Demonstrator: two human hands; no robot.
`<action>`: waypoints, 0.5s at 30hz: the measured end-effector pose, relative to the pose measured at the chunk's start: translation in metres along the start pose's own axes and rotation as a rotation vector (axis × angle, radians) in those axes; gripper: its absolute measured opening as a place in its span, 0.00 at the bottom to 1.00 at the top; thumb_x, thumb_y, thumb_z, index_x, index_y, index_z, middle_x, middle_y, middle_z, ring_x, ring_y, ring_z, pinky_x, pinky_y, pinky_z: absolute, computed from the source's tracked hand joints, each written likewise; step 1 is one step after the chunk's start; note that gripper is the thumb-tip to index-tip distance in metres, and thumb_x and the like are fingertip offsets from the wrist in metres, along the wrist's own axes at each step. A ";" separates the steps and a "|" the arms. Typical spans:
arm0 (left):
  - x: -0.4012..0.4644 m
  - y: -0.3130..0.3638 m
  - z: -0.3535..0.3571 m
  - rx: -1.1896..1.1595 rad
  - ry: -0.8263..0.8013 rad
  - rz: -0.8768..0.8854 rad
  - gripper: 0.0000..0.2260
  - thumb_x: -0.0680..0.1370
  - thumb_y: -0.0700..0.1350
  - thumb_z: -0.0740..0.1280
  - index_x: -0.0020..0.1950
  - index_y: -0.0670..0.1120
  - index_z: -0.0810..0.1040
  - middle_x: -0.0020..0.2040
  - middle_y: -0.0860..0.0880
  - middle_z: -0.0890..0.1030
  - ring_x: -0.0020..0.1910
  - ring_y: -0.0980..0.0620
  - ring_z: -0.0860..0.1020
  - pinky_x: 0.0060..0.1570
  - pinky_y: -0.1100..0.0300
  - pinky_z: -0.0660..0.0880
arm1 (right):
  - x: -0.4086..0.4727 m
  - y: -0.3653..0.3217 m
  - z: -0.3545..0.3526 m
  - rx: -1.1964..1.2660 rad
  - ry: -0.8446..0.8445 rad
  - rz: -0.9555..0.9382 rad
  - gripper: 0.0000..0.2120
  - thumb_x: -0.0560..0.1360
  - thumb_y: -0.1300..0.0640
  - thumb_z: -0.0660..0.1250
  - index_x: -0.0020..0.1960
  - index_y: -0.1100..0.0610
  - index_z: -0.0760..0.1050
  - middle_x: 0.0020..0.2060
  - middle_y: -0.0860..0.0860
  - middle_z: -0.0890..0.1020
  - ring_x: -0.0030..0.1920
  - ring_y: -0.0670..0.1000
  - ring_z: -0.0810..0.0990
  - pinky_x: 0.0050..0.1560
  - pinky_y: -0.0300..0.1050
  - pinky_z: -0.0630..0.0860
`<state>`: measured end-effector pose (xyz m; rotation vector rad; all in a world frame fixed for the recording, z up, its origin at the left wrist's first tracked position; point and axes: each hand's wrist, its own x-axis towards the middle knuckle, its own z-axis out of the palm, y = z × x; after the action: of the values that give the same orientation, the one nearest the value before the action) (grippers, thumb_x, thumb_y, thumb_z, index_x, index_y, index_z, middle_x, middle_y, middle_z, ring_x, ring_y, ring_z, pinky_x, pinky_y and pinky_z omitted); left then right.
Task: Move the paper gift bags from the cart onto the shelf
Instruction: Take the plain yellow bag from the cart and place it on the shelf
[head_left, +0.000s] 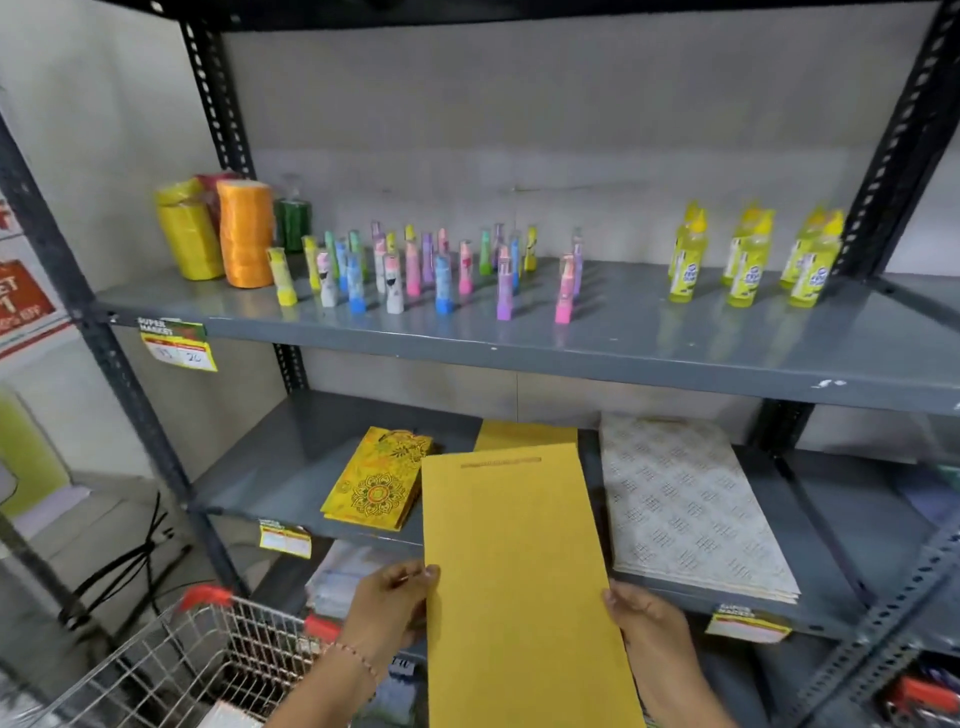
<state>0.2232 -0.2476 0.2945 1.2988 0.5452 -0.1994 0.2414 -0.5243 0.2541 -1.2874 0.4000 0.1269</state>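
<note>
I hold a flat, plain mustard-yellow paper gift bag (514, 582) upright in front of the grey metal shelf (270, 467), my left hand (389, 597) pinching its left edge and my right hand (644, 623) gripping its right edge, both closed on the paper. The bag's far end already reaches over the near lip of the shelf, in the gap between a small stack of yellow gift bags printed with a mandala pattern (376, 480) on the left and a large stack of white patterned paper bags (691, 506) on the right. Beyond it, a matching mustard-yellow bag (524, 434) lies flat on the same shelf. The red-handled wire shopping cart (208, 654) stands near me at the lower left. By my judgement this is the placing step: the bag has left the cart and is not yet set down. The next move calls for tipping it flat, sliding it far enough in to sit squarely on its twin, keeping both edges clear of the neighbouring stacks, then opening both hands. On the shelf above, rows of small coloured bottles (441, 270) stand untouched.
</note>
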 end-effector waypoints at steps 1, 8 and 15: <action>0.003 -0.001 0.000 0.000 -0.040 -0.022 0.06 0.77 0.37 0.66 0.49 0.36 0.80 0.40 0.38 0.83 0.38 0.42 0.80 0.34 0.53 0.80 | 0.009 0.000 0.002 0.000 0.009 -0.001 0.07 0.73 0.67 0.68 0.48 0.63 0.83 0.45 0.63 0.86 0.47 0.60 0.83 0.57 0.59 0.76; 0.042 0.007 -0.002 0.161 -0.103 -0.076 0.12 0.74 0.35 0.69 0.55 0.48 0.79 0.55 0.43 0.82 0.51 0.41 0.81 0.40 0.46 0.82 | 0.081 -0.029 0.035 -0.005 0.148 -0.062 0.08 0.72 0.63 0.70 0.51 0.57 0.81 0.53 0.59 0.83 0.56 0.58 0.81 0.65 0.60 0.72; 0.121 0.048 0.016 0.121 0.023 0.033 0.17 0.75 0.25 0.59 0.55 0.44 0.75 0.51 0.41 0.80 0.43 0.44 0.78 0.32 0.53 0.79 | 0.112 -0.058 0.058 -0.310 -0.103 0.049 0.14 0.75 0.58 0.68 0.58 0.46 0.73 0.50 0.49 0.80 0.51 0.51 0.80 0.47 0.50 0.82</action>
<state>0.3527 -0.2300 0.2793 1.4278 0.5374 -0.1930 0.3756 -0.4999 0.2796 -1.5688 0.3321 0.3052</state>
